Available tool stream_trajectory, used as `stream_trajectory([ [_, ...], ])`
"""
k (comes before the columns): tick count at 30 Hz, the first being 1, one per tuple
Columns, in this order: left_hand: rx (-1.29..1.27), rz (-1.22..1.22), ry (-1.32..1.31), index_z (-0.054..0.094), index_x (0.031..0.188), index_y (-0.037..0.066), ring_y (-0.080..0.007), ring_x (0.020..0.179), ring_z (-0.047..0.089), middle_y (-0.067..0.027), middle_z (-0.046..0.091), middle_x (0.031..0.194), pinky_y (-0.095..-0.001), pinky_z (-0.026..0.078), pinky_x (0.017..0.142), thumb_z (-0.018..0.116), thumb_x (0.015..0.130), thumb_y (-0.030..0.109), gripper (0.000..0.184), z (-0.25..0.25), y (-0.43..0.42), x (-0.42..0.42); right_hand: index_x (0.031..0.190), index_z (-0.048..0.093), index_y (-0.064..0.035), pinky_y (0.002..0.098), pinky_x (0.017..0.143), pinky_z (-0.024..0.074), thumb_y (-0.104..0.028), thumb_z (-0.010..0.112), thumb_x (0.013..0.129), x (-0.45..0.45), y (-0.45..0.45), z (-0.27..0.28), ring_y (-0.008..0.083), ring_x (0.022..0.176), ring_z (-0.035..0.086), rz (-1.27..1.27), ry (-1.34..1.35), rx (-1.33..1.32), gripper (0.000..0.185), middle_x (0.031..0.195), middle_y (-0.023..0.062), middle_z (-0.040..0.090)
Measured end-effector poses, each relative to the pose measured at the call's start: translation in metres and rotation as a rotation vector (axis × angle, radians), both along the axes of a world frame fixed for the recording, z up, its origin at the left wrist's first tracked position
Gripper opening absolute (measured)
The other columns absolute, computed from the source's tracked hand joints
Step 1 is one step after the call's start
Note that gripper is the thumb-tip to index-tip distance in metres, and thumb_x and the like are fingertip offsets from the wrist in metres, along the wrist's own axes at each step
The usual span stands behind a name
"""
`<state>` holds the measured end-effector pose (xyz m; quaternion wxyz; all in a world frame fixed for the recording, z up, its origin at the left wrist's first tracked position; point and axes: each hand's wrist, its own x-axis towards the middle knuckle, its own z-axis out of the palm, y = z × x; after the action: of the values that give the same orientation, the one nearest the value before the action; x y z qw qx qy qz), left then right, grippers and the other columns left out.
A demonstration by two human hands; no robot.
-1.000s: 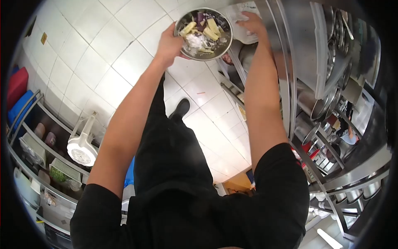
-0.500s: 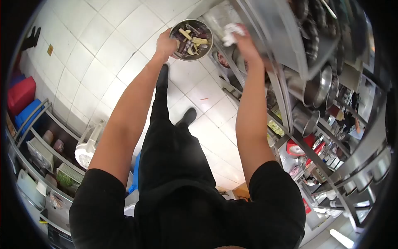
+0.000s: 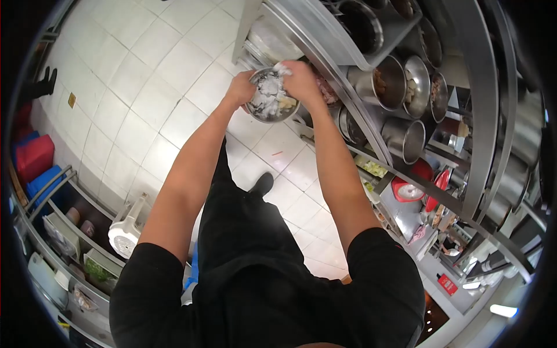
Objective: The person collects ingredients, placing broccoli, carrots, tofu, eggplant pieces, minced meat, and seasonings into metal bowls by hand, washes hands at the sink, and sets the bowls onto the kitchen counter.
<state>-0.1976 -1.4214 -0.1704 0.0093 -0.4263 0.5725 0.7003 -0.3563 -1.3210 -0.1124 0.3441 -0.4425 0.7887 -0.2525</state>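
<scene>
A round metal bowl (image 3: 268, 119) is held above the tiled floor at the top middle. My left hand (image 3: 241, 90) is closed on its left rim. Inside, a heap of white powder (image 3: 270, 93) covers most of the cut pieces, and a few pale yellowish pieces (image 3: 286, 103) show at the lower right. Over the bowl's upper right side, my right hand (image 3: 300, 82) is curled, with white powder at its fingertips. Its inner fingers are partly hidden.
At right, a metal shelf edge (image 3: 342, 95) runs beside the bowl, with several food-filled metal pots (image 3: 399, 72) behind it. A red scale (image 3: 409, 190) stands lower right. On the left are a white fan-like device (image 3: 123, 236) and a rack (image 3: 81, 188) with containers.
My right hand has brought the white powder leftward from the shelf side to the bowl, where powder now covers the pieces. The bowl and my left hand have moved slightly down in view.
</scene>
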Motion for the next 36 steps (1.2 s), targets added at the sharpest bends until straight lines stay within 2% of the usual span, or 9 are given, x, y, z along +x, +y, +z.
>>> stream_trajectory([
  [4, 0.103, 0.175, -0.002, 0.063, 0.126, 0.004, -0.0347, 0.073, 0.073, -0.0202, 0.070, 0.102, -0.0442, 0.063, 0.046, 0.046, 0.080, -0.005, 0.049, -0.018, -0.015, 0.019, 0.126, 0.063, 0.0009, 0.0430, 0.097, 0.0492, -0.011, 0.061, 0.087, -0.034, -0.031, -0.044, 0.0407, 0.110, 0.064, -0.226, 0.253, 0.065, 0.041, 0.113, 0.0277, 0.067],
  [15, 0.062, 0.258, -0.036, 0.064, 0.128, 0.008, -0.0314, 0.074, 0.073, -0.0179, 0.072, 0.104, -0.0394, 0.062, 0.046, 0.042, 0.078, -0.009, 0.058, -0.104, -0.065, 0.051, 0.141, 0.051, -0.0048, 0.0419, 0.104, 0.0448, -0.010, 0.059, 0.093, -0.080, -0.119, -0.135, 0.0391, 0.129, 0.052, 0.124, 0.238, 0.607, 0.049, 0.144, 0.0223, 0.051],
  [19, 0.043, 0.265, -0.067, 0.064, 0.129, 0.010, -0.0309, 0.086, 0.074, -0.0198, 0.072, 0.109, -0.0402, 0.064, 0.061, 0.046, 0.079, -0.007, 0.055, -0.089, -0.078, 0.042, 0.145, 0.048, -0.0073, 0.0448, 0.113, 0.0341, -0.027, 0.056, 0.096, -0.129, -0.058, -0.217, 0.0371, 0.138, 0.043, 0.236, 0.797, 0.491, 0.053, 0.152, 0.0184, 0.043],
  [23, -0.217, 0.061, -0.015, 0.062, 0.132, 0.010, -0.0323, 0.100, 0.071, -0.0210, 0.072, 0.110, -0.0413, 0.060, 0.080, 0.050, 0.079, -0.005, 0.056, -0.097, -0.075, 0.038, 0.136, 0.055, -0.0072, 0.0461, 0.110, 0.0364, -0.033, 0.062, 0.093, -0.080, -0.027, -0.120, 0.0355, 0.131, 0.049, -0.396, 0.169, 0.038, 0.050, 0.141, 0.0185, 0.053],
  [27, -0.345, -0.255, -0.057, 0.061, 0.133, 0.010, -0.0365, 0.110, 0.066, -0.0247, 0.069, 0.113, -0.0411, 0.054, 0.091, 0.050, 0.078, -0.004, 0.058, -0.060, -0.050, 0.023, 0.123, 0.064, 0.0002, 0.0400, 0.099, 0.0469, -0.010, 0.062, 0.089, 0.009, 0.024, -0.016, 0.0340, 0.116, 0.063, -0.225, -0.222, -0.034, 0.036, 0.125, 0.0201, 0.067],
  [30, -0.108, -0.268, -0.096, 0.063, 0.131, 0.012, -0.0406, 0.106, 0.066, -0.0266, 0.067, 0.114, -0.0428, 0.055, 0.091, 0.050, 0.077, -0.002, 0.058, 0.009, 0.019, 0.010, 0.117, 0.065, 0.0006, 0.0419, 0.098, 0.0477, -0.001, 0.058, 0.082, 0.048, 0.098, -0.013, 0.0409, 0.113, 0.062, -0.402, -0.032, -0.047, 0.036, 0.118, 0.0245, 0.066],
  [31, -0.553, -0.488, 0.207, 0.066, 0.128, 0.013, -0.0410, 0.102, 0.067, -0.0247, 0.068, 0.113, -0.0447, 0.056, 0.088, 0.052, 0.075, 0.000, 0.056, -0.067, 0.046, 0.006, 0.117, 0.065, 0.0005, 0.0433, 0.098, 0.0477, -0.001, 0.059, 0.080, 0.056, 0.124, 0.002, 0.0423, 0.112, 0.061, -0.442, 0.012, -0.050, 0.037, 0.116, 0.0255, 0.066],
  [34, -0.303, -0.650, 0.003, 0.070, 0.121, 0.013, -0.0410, 0.108, 0.065, -0.0233, 0.068, 0.113, -0.0453, 0.052, 0.095, 0.055, 0.072, 0.002, 0.053, 0.037, 0.141, -0.011, 0.114, 0.066, -0.0009, 0.0456, 0.093, 0.0489, -0.002, 0.061, 0.078, 0.076, 0.225, 0.031, 0.0444, 0.106, 0.061, -0.495, 0.135, -0.111, 0.036, 0.109, 0.0269, 0.066],
  [36, -0.509, -0.897, 0.107, 0.070, 0.119, 0.012, -0.0410, 0.105, 0.066, -0.0231, 0.069, 0.112, -0.0456, 0.052, 0.093, 0.056, 0.071, 0.003, 0.051, 0.035, 0.217, -0.022, 0.111, 0.066, -0.0022, 0.0465, 0.089, 0.0501, -0.003, 0.062, 0.077, 0.089, 0.304, 0.031, 0.0451, 0.100, 0.062, -0.520, 0.225, -0.170, 0.034, 0.104, 0.0273, 0.067],
])
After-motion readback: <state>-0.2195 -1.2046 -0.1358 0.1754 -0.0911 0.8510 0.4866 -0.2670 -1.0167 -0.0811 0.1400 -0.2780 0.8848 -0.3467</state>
